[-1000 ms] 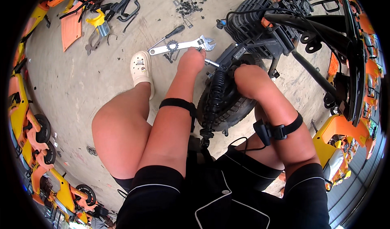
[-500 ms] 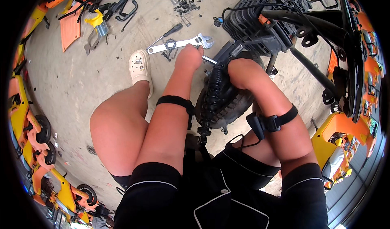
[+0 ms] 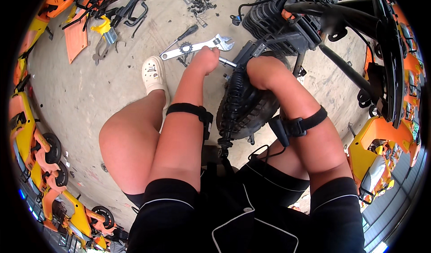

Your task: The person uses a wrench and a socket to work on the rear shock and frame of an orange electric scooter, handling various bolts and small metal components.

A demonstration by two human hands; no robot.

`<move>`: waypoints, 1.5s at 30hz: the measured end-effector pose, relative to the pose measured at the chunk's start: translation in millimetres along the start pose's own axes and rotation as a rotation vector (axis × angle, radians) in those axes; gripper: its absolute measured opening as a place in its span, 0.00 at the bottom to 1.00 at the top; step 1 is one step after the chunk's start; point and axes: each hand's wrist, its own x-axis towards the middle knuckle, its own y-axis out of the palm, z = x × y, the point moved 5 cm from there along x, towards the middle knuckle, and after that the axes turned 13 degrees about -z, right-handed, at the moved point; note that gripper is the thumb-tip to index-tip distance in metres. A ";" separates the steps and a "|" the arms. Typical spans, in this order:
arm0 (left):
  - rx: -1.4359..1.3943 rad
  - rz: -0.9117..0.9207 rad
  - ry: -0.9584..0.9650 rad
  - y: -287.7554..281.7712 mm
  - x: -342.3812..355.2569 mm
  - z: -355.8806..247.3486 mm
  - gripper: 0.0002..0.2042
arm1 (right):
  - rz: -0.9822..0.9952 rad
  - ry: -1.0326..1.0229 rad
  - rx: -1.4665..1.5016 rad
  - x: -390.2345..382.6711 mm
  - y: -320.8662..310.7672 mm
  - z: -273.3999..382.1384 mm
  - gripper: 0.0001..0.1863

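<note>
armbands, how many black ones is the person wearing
2: one black armband on the left forearm, one black armband on the right forearm. None hidden as far as shows.

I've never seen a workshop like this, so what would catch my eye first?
At centre, a black tyre stands between the person's knees, the left hand on a metal tool and the right hand on the tyre's top. Beyond lies a silver adjustable wrench on the concrete floor.
</note>
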 end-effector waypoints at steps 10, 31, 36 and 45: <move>0.051 -0.355 0.303 -3.7 -17.9 -12.8 0.25 | 0.008 0.016 0.008 -3.8 -2.0 2.0 0.13; 0.221 -0.309 0.116 2.9 -6.3 -0.8 0.24 | 0.000 0.008 0.000 0.2 -1.6 3.4 0.13; -0.063 -0.391 0.311 0.7 -14.8 -7.4 0.25 | 0.017 -0.016 -0.022 -0.6 -2.9 1.9 0.13; 0.034 -0.459 0.274 -7.0 -30.8 -20.9 0.25 | -0.007 -0.015 -0.013 1.2 -0.3 -0.7 0.13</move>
